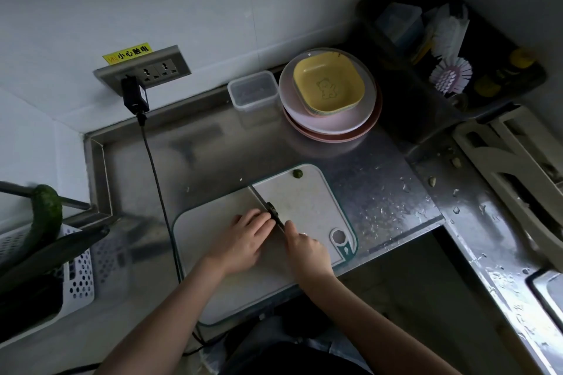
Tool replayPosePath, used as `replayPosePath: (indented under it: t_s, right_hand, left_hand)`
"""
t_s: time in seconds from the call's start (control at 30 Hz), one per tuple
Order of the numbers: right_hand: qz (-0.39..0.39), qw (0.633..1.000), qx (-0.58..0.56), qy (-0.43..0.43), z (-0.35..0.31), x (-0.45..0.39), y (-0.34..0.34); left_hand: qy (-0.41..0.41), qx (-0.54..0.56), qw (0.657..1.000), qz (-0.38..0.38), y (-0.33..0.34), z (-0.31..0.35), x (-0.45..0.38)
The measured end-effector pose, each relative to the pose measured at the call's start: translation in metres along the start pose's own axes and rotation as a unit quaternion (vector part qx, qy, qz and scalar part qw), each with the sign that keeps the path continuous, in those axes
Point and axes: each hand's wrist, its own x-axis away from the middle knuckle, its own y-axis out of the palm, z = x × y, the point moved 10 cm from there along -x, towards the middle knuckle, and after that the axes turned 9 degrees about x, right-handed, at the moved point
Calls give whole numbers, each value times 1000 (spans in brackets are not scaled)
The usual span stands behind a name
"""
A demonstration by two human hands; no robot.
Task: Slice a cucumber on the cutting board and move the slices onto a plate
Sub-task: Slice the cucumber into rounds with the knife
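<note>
On the white plastic cutting board with a teal rim (231,298), the left hand (243,240) lies curled over a short dark green cucumber piece (272,209), pinning it down. The right hand (304,248) grips the handle of a thin-bladed knife (262,196) whose blade rests against the cucumber. A cut-off green cucumber end (297,173) sits near the board's far edge, and the yellow square plate (329,84) tops a stack of round pink plates (332,125) well beyond the board.

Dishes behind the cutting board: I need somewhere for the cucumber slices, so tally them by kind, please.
Round plates: 2
Yellow square dish: 1 (edges under it too hidden to count)
Clear container: 1
Total: 4
</note>
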Motion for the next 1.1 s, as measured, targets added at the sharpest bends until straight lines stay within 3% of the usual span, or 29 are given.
replayPosePath:
  t_s: [0.1,0.27,0.47,1.1]
  right_hand:
    - [-3,996,-87,18,14,-8,-19]
    - [61,995,-83,8,18,-4,-53]
    - [69,996,-44,-34,-6,11,-46]
    - [51,996,51,-48,-21,14,-23]
  left_hand:
    - [-4,23,1000,4,-1,-3,4]
    - [-7,48,999,13,-3,-4,4]
    - [13,23,999,41,-7,1,8]
    - [-16,23,1000,-11,6,-8,7]
